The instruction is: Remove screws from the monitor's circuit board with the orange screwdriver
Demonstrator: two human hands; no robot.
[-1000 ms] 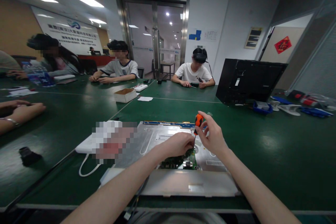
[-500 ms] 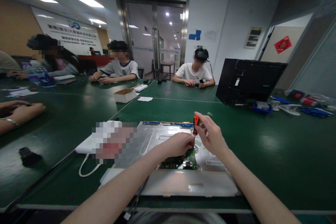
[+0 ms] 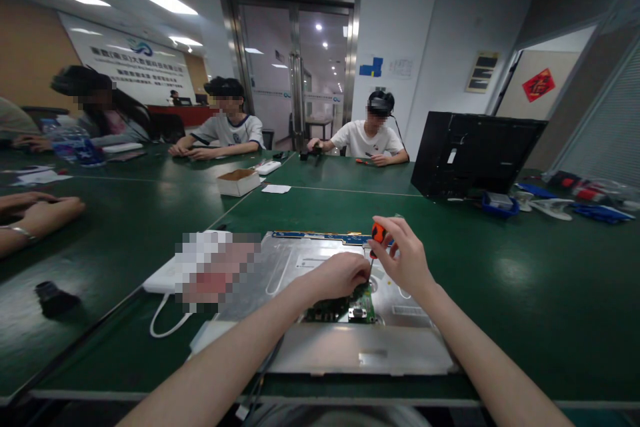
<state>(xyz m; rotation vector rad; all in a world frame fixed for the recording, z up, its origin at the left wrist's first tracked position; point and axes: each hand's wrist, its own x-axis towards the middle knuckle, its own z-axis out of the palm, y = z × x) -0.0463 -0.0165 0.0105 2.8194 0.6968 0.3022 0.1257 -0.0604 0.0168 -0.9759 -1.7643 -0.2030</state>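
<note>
An orange and black screwdriver point(image 3: 379, 233) leans over a green circuit board point(image 3: 367, 307), its thin shaft pointing down. Thumb and fingers of my right hand point(image 3: 404, 255) close around its handle. Down by the shaft's lower end, my left hand point(image 3: 345, 273) is pinched shut over the board; whatever sits between its fingertips is hidden, as is the screwdriver's tip. The board is set in a flat silver metal panel point(image 3: 250, 293), which lies on the table before me. A blue circuit strip point(image 3: 320, 237) runs along the panel's far edge.
On the green table point(image 3: 540, 320), a white device point(image 3: 170, 270) with a cable lies left of the panel. Farther off stand an open cardboard box point(image 3: 239, 183), a black monitor point(image 3: 475, 153) and a blue tray point(image 3: 500, 205). Several people sit around, one's hands point(image 3: 45, 217) close at left.
My right hand has tilted the screwdriver's handle slightly to the right and shifted its grip. My left hand stays put. Across the table, a person has reached out toward a black object.
</note>
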